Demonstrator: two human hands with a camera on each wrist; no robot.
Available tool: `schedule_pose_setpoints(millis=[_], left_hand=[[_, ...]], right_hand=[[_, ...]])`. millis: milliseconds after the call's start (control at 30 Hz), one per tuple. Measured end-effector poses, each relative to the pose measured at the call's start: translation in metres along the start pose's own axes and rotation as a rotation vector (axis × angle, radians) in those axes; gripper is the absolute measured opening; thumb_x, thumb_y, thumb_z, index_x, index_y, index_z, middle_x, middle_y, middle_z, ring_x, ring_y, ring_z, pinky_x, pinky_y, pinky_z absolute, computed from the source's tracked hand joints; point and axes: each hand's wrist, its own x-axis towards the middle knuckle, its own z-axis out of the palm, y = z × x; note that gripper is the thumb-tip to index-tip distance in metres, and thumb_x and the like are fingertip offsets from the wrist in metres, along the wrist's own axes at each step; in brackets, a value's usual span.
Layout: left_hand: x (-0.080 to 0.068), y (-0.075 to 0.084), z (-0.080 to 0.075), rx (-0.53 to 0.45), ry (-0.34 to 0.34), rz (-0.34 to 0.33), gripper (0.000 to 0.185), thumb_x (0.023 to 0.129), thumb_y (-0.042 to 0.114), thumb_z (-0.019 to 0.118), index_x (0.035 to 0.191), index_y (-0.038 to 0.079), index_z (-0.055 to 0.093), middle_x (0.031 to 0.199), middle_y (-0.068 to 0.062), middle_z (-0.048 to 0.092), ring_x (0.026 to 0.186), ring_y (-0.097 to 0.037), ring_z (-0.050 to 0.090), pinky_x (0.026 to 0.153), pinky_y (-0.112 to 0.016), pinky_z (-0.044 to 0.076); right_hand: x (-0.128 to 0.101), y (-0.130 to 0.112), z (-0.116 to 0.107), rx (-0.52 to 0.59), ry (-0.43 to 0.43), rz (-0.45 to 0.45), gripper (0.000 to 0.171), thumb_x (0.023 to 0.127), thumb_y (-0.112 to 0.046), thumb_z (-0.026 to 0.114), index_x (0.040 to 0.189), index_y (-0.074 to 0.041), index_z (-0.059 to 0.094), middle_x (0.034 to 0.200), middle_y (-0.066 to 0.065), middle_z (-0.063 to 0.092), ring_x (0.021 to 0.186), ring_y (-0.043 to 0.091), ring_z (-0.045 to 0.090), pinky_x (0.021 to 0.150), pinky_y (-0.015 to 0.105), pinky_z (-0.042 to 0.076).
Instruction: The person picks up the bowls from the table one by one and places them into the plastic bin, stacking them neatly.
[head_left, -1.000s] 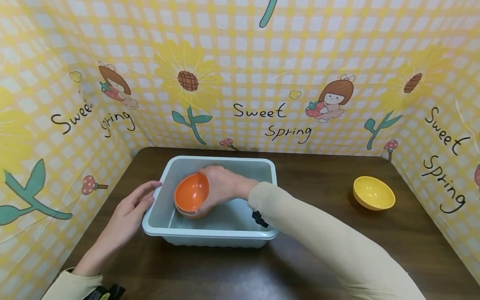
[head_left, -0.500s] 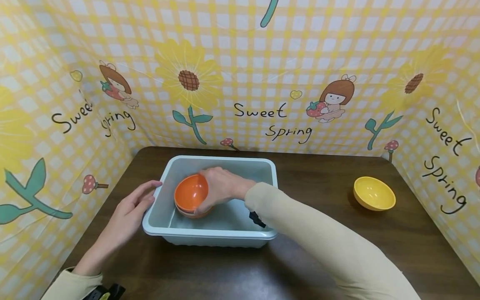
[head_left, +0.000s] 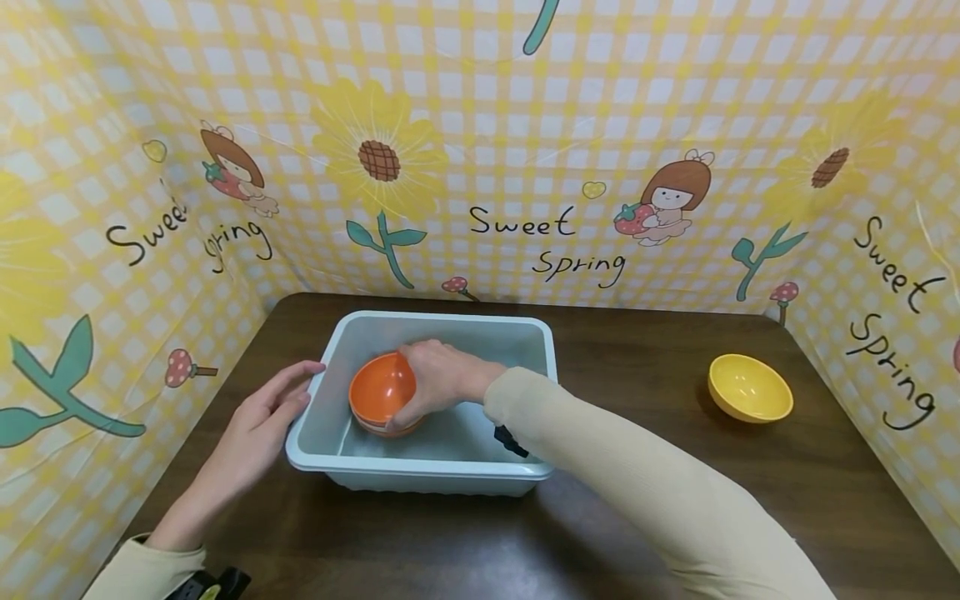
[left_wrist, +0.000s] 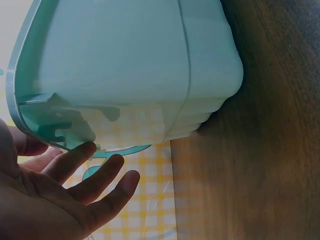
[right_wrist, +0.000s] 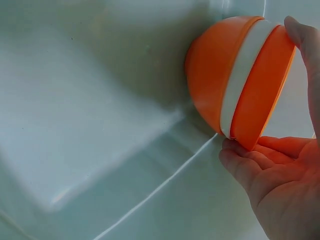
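Observation:
Inside the pale blue plastic basin (head_left: 442, 467), bowls are nested at the left end. The top orange bowl (head_left: 378, 390) sits in a white bowl (right_wrist: 242, 75), with a lower orange bowl (right_wrist: 212, 65) under that. My right hand (head_left: 442, 373) grips the top orange bowl at its right side, thumb at one edge and fingers at the other; the fingertips also reach the white bowl's edge. My left hand (head_left: 255, 429) rests against the basin's left rim, index finger and thumb touching it. Its other fingers spread loosely below the rim in the left wrist view.
A yellow bowl (head_left: 750, 388) stands upright at the right of the dark wooden table (head_left: 630, 350). Yellow checked cloth (head_left: 480, 150) with printed flowers and figures encloses the back and sides.
The top orange bowl has sunk slightly into the stack, and my right hand has come down a little with it. My left hand stays at the rim.

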Motion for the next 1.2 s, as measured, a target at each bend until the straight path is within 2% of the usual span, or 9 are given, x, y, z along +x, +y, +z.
schedule_pose_setpoints(millis=[633,733,900,1000,1067,1200], left_hand=[[0.0,0.001,0.0,0.008,0.006,-0.001,0.04,0.115,0.02,0.044,0.153,0.009,0.049,0.151,-0.023,0.054,0.133,-0.042,0.056,0.084,-0.015,0.049],[0.0,0.001,0.0,0.006,0.003,-0.004,0.04,0.115,0.02,0.043,0.153,0.009,0.049,0.151,-0.023,0.054,0.133,-0.042,0.056,0.084,-0.016,0.05],[0.0,0.002,-0.001,0.006,-0.005,0.0,0.041,0.115,0.02,0.043,0.153,0.008,0.048,0.151,-0.024,0.054,0.133,-0.043,0.056,0.084,-0.016,0.05],[0.0,0.002,0.0,0.009,-0.002,0.003,0.04,0.115,0.02,0.043,0.153,0.008,0.049,0.15,-0.024,0.055,0.132,-0.042,0.057,0.084,-0.017,0.05],[0.0,0.001,0.001,0.018,0.004,0.004,0.04,0.115,0.02,0.044,0.153,0.009,0.049,0.149,-0.024,0.057,0.129,-0.036,0.06,0.083,-0.017,0.05],[0.0,0.0,0.001,0.026,0.024,0.012,0.039,0.114,0.019,0.045,0.151,0.01,0.051,0.145,-0.023,0.06,0.122,-0.009,0.063,0.081,-0.019,0.051]], right_hand=[[0.002,0.003,0.003,-0.022,-0.009,0.004,0.079,0.083,-0.053,0.086,0.138,-0.007,0.054,0.122,0.003,0.063,0.104,0.013,0.058,0.086,0.022,0.053],[0.001,0.001,0.002,-0.02,-0.017,0.021,0.088,0.084,-0.055,0.086,0.145,-0.005,0.048,0.128,0.006,0.063,0.107,0.014,0.059,0.089,0.025,0.054],[-0.002,-0.003,-0.002,0.011,-0.04,0.092,0.114,0.083,-0.061,0.084,0.164,-0.005,0.027,0.15,0.011,0.054,0.121,0.02,0.057,0.1,0.035,0.052],[-0.005,-0.005,-0.006,0.037,-0.046,0.121,0.116,0.083,-0.063,0.083,0.166,-0.008,0.025,0.154,0.011,0.052,0.123,0.022,0.056,0.101,0.038,0.052],[-0.007,-0.006,-0.009,0.048,-0.049,0.139,0.115,0.082,-0.065,0.082,0.165,-0.008,0.027,0.152,0.01,0.053,0.121,0.021,0.057,0.1,0.038,0.052],[-0.013,-0.011,-0.017,0.062,-0.03,0.157,0.112,0.084,-0.066,0.08,0.164,-0.007,0.03,0.152,0.01,0.054,0.121,0.02,0.058,0.102,0.037,0.051]])
